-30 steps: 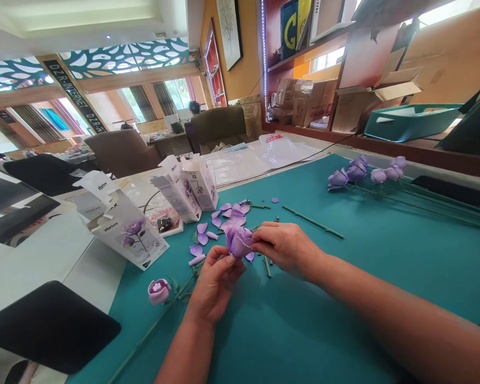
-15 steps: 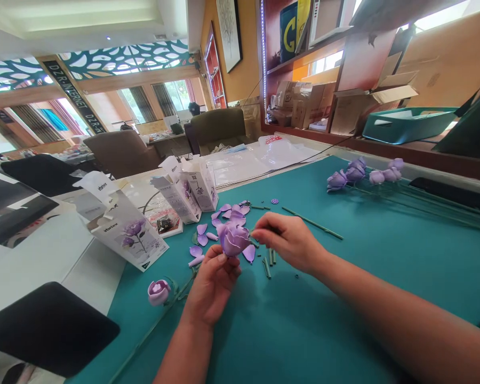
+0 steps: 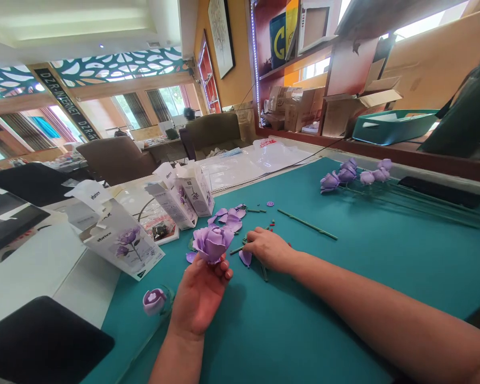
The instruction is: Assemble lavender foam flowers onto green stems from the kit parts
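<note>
My left hand [image 3: 202,290] holds a purple toy rose head [image 3: 212,242] upright from below, fingers closed around its base. To the right, my right hand [image 3: 269,249] is lowered to the mat among small green stem pieces [image 3: 264,273]. Its fingers are pinched together, and what lies between them is hidden. A short green rod [image 3: 237,250] pokes out beside those fingertips. Just below them lies a loose purple petal [image 3: 245,258]. More petals [image 3: 229,217] are heaped behind the rose head. A second, cup-shaped lilac bloom [image 3: 154,302] on a stem rests left of my left wrist.
Opened white boxes with rose pictures [image 3: 122,240] stand at the left. A long green stem [image 3: 308,224] and a purple disc [image 3: 270,204] lie on the green mat [image 3: 344,298]. Finished-looking purple roses [image 3: 348,173] lie at the far right, near a black object [image 3: 442,191].
My right hand has moved from beside the rose head down to the stem pieces on the mat. The left hand has shifted the rose left and turned it more upright.
</note>
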`<state>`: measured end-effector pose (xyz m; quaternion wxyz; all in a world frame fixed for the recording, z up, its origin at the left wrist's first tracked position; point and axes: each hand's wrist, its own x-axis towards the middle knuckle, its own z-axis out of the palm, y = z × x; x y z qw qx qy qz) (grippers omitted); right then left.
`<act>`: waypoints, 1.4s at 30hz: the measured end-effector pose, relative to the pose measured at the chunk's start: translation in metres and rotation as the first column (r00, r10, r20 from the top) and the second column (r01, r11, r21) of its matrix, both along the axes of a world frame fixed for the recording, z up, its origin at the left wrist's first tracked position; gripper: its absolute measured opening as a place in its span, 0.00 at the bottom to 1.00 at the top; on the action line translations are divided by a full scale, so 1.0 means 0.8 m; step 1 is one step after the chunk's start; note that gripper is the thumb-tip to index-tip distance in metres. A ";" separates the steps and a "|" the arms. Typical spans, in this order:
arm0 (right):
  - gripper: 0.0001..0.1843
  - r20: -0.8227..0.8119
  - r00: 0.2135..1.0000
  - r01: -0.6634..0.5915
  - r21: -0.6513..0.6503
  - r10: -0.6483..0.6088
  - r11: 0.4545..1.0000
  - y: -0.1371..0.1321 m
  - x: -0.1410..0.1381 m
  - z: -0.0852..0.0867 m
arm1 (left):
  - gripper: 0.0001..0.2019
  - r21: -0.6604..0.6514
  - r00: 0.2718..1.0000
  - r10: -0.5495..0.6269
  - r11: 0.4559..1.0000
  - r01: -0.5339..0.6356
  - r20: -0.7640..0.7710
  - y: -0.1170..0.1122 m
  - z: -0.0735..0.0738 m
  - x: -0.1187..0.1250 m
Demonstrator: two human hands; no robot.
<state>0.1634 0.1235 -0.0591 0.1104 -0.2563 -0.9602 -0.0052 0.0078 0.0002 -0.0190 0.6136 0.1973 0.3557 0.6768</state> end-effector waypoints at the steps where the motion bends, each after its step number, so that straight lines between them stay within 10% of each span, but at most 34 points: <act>1: 0.10 0.007 1.000 -0.009 0.005 0.009 1.000 0.002 -0.002 -0.001 | 0.15 0.002 1.000 -0.011 1.000 0.011 -0.003 0.000 0.000 0.000; 18: 0.03 -0.443 0.864 0.016 -0.452 -0.240 0.892 -0.026 0.015 0.047 | 0.10 -0.023 1.000 -0.022 1.000 0.022 0.005 -0.004 -0.003 -0.001; 31: 0.07 -0.834 0.495 -0.342 -0.445 -0.244 0.827 -0.046 0.029 0.072 | 0.08 -0.071 0.999 -0.037 0.997 0.035 -0.023 -0.001 -0.004 0.007; 42: 0.04 -0.761 0.632 -0.289 -0.405 -0.145 0.867 -0.066 0.030 0.080 | 0.07 -0.086 0.998 -0.031 0.996 0.026 -0.052 0.003 -0.009 0.008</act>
